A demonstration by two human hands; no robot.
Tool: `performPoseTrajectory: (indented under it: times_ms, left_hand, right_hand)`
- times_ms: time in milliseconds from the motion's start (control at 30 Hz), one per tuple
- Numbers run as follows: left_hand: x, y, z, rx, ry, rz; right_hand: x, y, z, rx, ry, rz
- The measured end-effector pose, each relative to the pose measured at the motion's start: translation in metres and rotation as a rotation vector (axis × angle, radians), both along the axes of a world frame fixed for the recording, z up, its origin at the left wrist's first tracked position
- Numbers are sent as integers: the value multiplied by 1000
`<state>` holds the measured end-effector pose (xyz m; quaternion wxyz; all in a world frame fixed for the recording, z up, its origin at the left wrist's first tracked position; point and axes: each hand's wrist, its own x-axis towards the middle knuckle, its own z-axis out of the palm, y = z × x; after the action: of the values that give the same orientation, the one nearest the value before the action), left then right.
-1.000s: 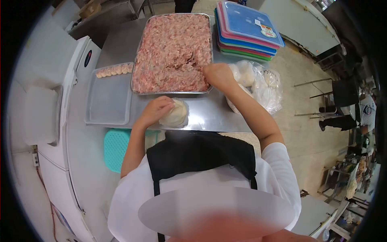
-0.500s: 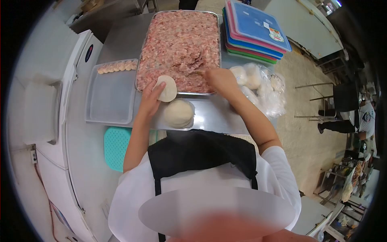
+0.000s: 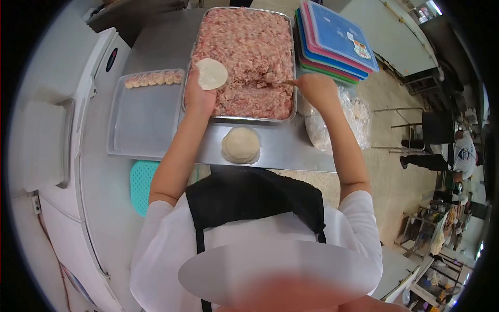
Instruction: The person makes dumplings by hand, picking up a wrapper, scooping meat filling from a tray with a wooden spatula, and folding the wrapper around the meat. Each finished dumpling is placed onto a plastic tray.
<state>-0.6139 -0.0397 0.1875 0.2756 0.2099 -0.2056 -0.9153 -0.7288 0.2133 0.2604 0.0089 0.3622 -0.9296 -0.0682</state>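
A round dumpling wrapper (image 3: 212, 74) lies across the palm and fingers of my left hand (image 3: 198, 97), over the left side of a big metal tray (image 3: 248, 119) of minced meat (image 3: 244, 41). My right hand (image 3: 318, 91) is closed round a thin brownish filling stick (image 3: 289, 82). Its far end meets a clump of mince at the tray's right side, so its tip is hidden. In front of the tray, on the steel table, sits a stack of wrappers (image 3: 241, 145).
To the left, a translucent plastic tray (image 3: 140, 119) carries a row of filled dumplings (image 3: 153, 79) along its back edge. Coloured lids or trays (image 3: 338, 39) are piled at the back right, with plastic bags (image 3: 332, 125) before them. Another person (image 3: 460, 156) is far right.
My left hand has moved forward over the tray, and the wrapper now lies flatter on it. My right hand has shifted right with the stick, by a raised clump of mince.
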Motion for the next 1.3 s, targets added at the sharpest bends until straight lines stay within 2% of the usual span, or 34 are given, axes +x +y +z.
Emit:
performPoseTrajectory:
  times_ms: [100, 233, 333, 433, 500, 533, 633, 733, 800, 900, 1000, 1067, 1167, 1267, 1300]
  left_hand:
    - [4, -21, -17, -2, -54, 7]
    - [7, -29, -19, -37, -77, 11]
    - [-2, -31, -19, -36, -69, 1]
    - [-20, -23, -26, -55, -61, -58]
    - [-33, -12, -37, -79, -45, -114]
    - [-34, -2, -27, -35, -48, -180]
    - [-38, 30, 8, 101, -1, -354]
    - [-46, 40, 21, 238, 108, -427]
    - [-46, 36, 35, 297, 132, -447]
    - [-46, 16, 6, 394, 98, -360]
    - [-34, -3, -1, 220, 72, -120]
    - [-26, -13, -1, 131, 97, -122]
    - [-14, -15, 0, 81, 72, -98]
    - [-6, -16, -5, 42, 60, -54]
    - [-2, -17, -9, 27, 57, -36]
  right_hand:
    - [0, -14, -60, -182, 135, 238]
    - [22, -26, -56, -100, 14, 61]
    - [31, -20, -50, -215, -91, -115]
    - [32, -1, -43, -425, -407, -192]
    - [35, 5, -46, -651, -497, -274]
    - [37, 6, -47, -764, -541, -317]
    - [40, -9, -40, -1009, -688, -259]
    - [49, -30, -50, -996, -646, -177]
    - [56, -31, -52, -885, -569, -153]
    - [45, -8, -46, -660, -433, -8]
    - [29, 12, -11, -338, -294, 12]
    - [11, 14, -4, -151, -173, -32]
    - [-8, -4, -30, -18, 58, 66]
    - [21, -31, -59, -140, 110, 245]
    - [27, -31, -55, -85, 76, 209]
